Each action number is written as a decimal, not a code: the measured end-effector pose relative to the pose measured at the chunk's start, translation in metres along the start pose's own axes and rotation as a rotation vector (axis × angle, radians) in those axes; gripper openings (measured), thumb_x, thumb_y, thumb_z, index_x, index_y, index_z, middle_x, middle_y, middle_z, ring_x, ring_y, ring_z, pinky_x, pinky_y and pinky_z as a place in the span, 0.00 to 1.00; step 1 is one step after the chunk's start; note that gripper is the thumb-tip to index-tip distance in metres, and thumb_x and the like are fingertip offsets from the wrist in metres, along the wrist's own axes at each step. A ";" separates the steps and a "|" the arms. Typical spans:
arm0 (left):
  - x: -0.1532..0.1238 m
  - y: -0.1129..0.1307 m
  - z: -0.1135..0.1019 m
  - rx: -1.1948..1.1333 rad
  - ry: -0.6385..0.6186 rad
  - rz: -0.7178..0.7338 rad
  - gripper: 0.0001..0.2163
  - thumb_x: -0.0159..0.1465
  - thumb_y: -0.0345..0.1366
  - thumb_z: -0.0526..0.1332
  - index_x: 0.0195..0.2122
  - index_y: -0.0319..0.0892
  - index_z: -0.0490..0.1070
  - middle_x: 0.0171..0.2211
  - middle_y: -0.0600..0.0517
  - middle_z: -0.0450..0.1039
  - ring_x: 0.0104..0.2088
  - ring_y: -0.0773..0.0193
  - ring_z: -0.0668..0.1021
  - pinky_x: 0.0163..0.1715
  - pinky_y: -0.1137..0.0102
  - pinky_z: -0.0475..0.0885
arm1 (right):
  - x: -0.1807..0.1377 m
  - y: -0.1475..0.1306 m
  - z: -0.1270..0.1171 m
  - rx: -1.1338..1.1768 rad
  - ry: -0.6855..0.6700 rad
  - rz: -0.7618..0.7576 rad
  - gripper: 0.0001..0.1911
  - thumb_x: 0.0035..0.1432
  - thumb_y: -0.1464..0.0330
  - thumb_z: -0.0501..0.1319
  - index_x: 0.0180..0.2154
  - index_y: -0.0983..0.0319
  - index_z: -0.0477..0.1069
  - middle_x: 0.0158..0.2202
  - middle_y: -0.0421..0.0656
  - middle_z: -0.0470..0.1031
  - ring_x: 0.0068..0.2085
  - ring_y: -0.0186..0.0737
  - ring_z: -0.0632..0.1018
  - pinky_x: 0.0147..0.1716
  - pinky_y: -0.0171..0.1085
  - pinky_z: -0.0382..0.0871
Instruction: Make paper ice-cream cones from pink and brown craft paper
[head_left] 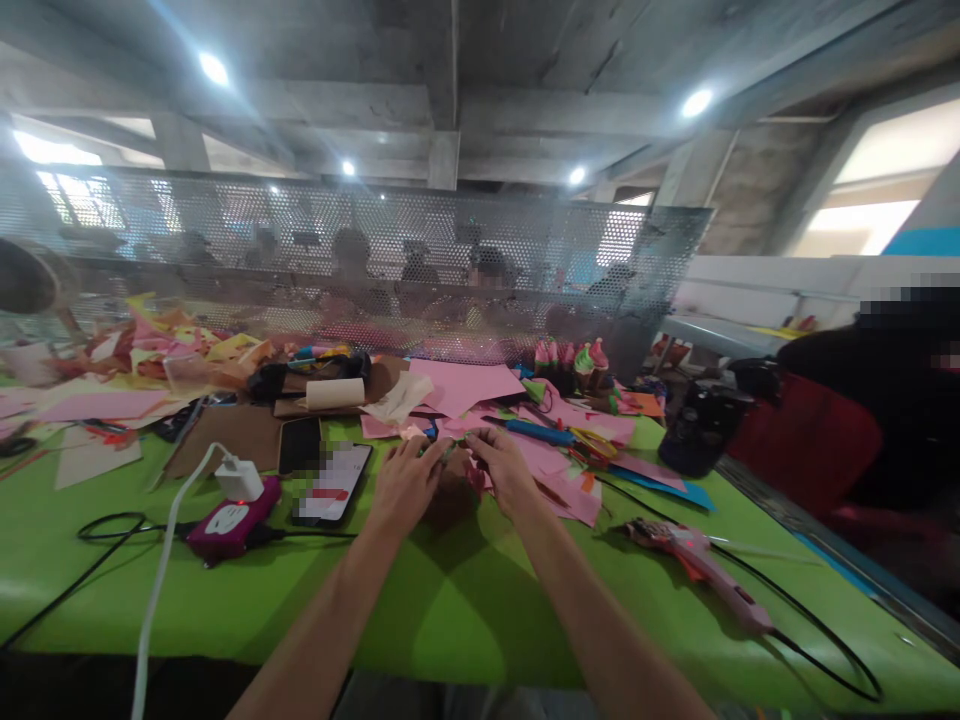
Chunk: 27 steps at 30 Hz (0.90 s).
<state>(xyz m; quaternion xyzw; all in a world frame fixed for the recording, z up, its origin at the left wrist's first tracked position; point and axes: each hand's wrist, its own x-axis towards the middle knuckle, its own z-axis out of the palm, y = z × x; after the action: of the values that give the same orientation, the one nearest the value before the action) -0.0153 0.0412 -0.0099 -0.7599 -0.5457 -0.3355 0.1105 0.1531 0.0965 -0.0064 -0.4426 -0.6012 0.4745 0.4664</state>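
My left hand (pixel 405 482) and my right hand (pixel 504 468) meet over the green table (pixel 450 610), fingers pinched together around a small green and red paper piece (pixel 459 458) held between them. Both hands hover above a brownish shape (pixel 450 500) lying on the table. Pink paper sheets (pixel 465 385) lie just beyond the fingertips. The exact form of the pinched piece is too small to make out.
A phone (pixel 334 482), a magenta power bank (pixel 232 520) with white charger and cables lie left. A pink glue gun (pixel 697 555) with cord lies right, scissors (pixel 547 432) and paper scraps behind. A perforated metal screen (pixel 375 260) backs the table. A person in black sits at right.
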 end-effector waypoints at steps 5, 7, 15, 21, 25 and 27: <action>0.000 0.000 -0.001 -0.005 0.006 -0.014 0.17 0.68 0.34 0.57 0.57 0.54 0.67 0.49 0.50 0.74 0.48 0.56 0.75 0.45 0.62 0.66 | 0.006 0.001 -0.001 -0.095 0.022 -0.074 0.15 0.66 0.64 0.61 0.51 0.64 0.70 0.48 0.46 0.74 0.43 0.42 0.78 0.41 0.45 0.76; 0.000 0.000 -0.001 -0.006 0.009 -0.018 0.17 0.68 0.34 0.57 0.57 0.54 0.68 0.49 0.50 0.74 0.48 0.56 0.75 0.45 0.62 0.66 | 0.007 0.001 -0.001 -0.149 0.037 -0.112 0.15 0.65 0.64 0.61 0.51 0.64 0.70 0.49 0.46 0.74 0.44 0.43 0.78 0.42 0.46 0.76; -0.001 0.000 0.000 -0.003 0.023 -0.017 0.17 0.69 0.35 0.57 0.58 0.54 0.67 0.49 0.50 0.73 0.48 0.56 0.76 0.45 0.62 0.66 | 0.001 -0.005 -0.002 -0.389 0.052 -0.201 0.12 0.65 0.64 0.61 0.46 0.64 0.72 0.45 0.45 0.76 0.41 0.40 0.79 0.40 0.43 0.76; -0.001 0.000 0.001 0.007 0.022 -0.006 0.20 0.69 0.34 0.57 0.61 0.56 0.64 0.49 0.50 0.74 0.47 0.57 0.76 0.44 0.63 0.66 | -0.004 -0.010 0.001 -0.467 0.084 -0.259 0.11 0.65 0.64 0.61 0.44 0.64 0.72 0.42 0.44 0.76 0.39 0.39 0.78 0.38 0.42 0.76; -0.001 0.000 0.002 0.023 0.015 0.007 0.21 0.69 0.34 0.56 0.63 0.56 0.61 0.49 0.50 0.74 0.47 0.57 0.76 0.43 0.63 0.66 | -0.005 -0.012 0.003 -0.487 0.093 -0.282 0.10 0.65 0.64 0.62 0.42 0.65 0.73 0.40 0.43 0.77 0.38 0.38 0.78 0.39 0.42 0.75; -0.001 0.000 0.002 0.034 0.008 0.014 0.21 0.69 0.35 0.56 0.63 0.57 0.61 0.49 0.50 0.73 0.47 0.57 0.76 0.43 0.63 0.66 | -0.005 -0.013 0.004 -0.486 0.096 -0.274 0.10 0.65 0.64 0.62 0.42 0.65 0.73 0.40 0.43 0.77 0.37 0.38 0.78 0.39 0.42 0.75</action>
<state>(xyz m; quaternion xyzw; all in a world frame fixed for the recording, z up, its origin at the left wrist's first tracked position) -0.0152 0.0417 -0.0117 -0.7603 -0.5455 -0.3286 0.1279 0.1490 0.0890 0.0053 -0.4780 -0.7289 0.2273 0.4341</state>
